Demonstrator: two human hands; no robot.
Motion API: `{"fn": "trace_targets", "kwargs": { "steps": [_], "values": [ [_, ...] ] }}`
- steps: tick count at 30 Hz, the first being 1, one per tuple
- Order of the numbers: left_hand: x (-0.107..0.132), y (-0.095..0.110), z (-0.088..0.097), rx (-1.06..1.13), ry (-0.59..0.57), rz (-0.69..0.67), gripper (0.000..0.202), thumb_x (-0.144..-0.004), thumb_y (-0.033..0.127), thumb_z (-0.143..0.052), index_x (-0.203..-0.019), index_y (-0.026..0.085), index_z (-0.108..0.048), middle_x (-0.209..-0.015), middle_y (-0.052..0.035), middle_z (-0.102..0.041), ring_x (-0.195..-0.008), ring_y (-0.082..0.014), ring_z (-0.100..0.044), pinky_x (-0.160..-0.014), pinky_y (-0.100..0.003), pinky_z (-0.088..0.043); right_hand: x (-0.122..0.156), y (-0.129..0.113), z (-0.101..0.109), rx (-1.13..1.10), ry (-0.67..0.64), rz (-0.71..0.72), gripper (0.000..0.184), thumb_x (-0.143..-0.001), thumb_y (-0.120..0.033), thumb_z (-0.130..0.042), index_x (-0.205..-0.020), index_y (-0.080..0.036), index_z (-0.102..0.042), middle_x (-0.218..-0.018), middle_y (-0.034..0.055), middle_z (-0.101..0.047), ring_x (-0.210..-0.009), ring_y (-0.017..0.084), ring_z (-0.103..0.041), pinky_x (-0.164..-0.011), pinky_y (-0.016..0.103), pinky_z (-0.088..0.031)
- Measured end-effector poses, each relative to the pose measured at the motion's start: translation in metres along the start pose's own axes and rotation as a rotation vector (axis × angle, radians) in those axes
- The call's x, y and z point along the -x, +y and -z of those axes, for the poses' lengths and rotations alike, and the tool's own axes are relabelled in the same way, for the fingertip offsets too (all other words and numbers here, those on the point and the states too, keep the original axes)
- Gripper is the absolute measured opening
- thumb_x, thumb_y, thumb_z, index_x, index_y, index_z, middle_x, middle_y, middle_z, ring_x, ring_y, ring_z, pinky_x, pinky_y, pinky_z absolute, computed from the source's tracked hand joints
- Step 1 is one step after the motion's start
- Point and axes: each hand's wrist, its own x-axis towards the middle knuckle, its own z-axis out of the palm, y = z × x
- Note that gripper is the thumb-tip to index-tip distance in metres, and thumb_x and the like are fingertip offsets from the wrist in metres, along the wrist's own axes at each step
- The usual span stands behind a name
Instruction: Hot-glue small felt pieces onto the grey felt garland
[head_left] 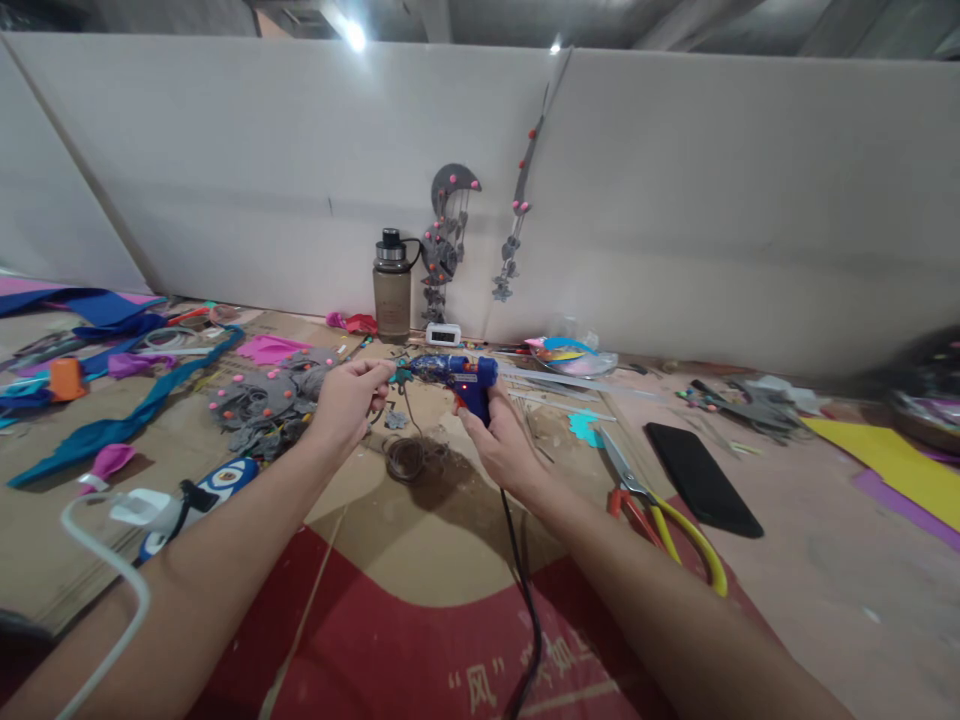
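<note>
A blue hot glue gun (484,376) is gripped in my right hand (499,435), its nozzle pointing left and a small red light lit on its side. My left hand (349,400) pinches a small teal felt piece (401,374) right at the nozzle; whether nozzle and felt touch, I cannot tell. A thin grey string (416,415) hangs below it, and a loose coil of string (405,458) lies on the cardboard. A small grey felt flower (395,418) rests beneath the hands. Grey felt shapes with pink pompoms (259,400) are heaped behind my left wrist.
Scissors (637,490) and a black phone (701,478) lie to the right, near a turquoise felt flower (585,427). A dark bottle (392,295) stands at the back beside a small white clock (443,335). Blue felt strips (135,420) and a power adapter (146,507) are leftward.
</note>
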Motion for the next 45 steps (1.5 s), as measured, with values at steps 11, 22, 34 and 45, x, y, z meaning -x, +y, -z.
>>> {"fn": "trace_targets", "kwargs": {
  "steps": [11, 22, 34, 45],
  "values": [
    [-0.001, -0.001, 0.001, 0.018, -0.004, -0.014, 0.021, -0.059, 0.027, -0.073, -0.059, 0.012, -0.058, -0.048, 0.0035, -0.047, -0.04, -0.004, -0.039, -0.036, -0.016, -0.023, -0.001, 0.001, -0.002, -0.188, 0.016, -0.119, 0.024, -0.082, -0.031, -0.049, -0.103, -0.021, -0.05, -0.085, 0.0046, -0.058, -0.076, 0.018, -0.055, -0.069, 0.034, -0.048],
    [-0.004, 0.003, 0.004, 0.042, 0.09, -0.031, 0.017, -0.059, 0.024, -0.07, -0.059, 0.013, -0.058, -0.049, 0.004, -0.047, -0.043, -0.0045, -0.038, -0.038, -0.017, -0.022, -0.012, 0.018, -0.003, -0.641, 0.094, -0.449, 0.024, -0.07, -0.026, -0.051, -0.092, -0.022, -0.042, -0.065, -0.0068, -0.051, -0.048, 0.008, -0.042, -0.045, 0.021, -0.039],
    [-0.001, 0.002, -0.001, 0.049, 0.053, -0.054, 0.017, -0.059, 0.024, -0.072, -0.063, 0.014, -0.058, -0.05, 0.0048, -0.047, -0.043, -0.0048, -0.037, -0.04, -0.018, -0.023, -0.007, 0.036, 0.0, 0.302, -0.216, -0.519, 0.017, -0.077, -0.034, -0.057, -0.076, -0.017, -0.056, -0.072, 0.0131, -0.065, -0.068, 0.025, -0.062, -0.062, 0.034, -0.045],
    [0.011, -0.001, -0.007, -0.272, 0.021, -0.263, 0.02, -0.069, 0.034, -0.066, -0.07, 0.014, -0.064, -0.056, 0.0022, -0.053, -0.048, -0.0073, -0.041, -0.046, -0.021, -0.03, -0.014, -0.013, -0.017, -0.063, 0.061, -0.141, 0.027, -0.079, -0.028, -0.055, -0.101, -0.021, -0.043, -0.108, 0.0104, -0.056, -0.103, 0.021, -0.054, -0.092, 0.041, -0.044]
  ]
}}
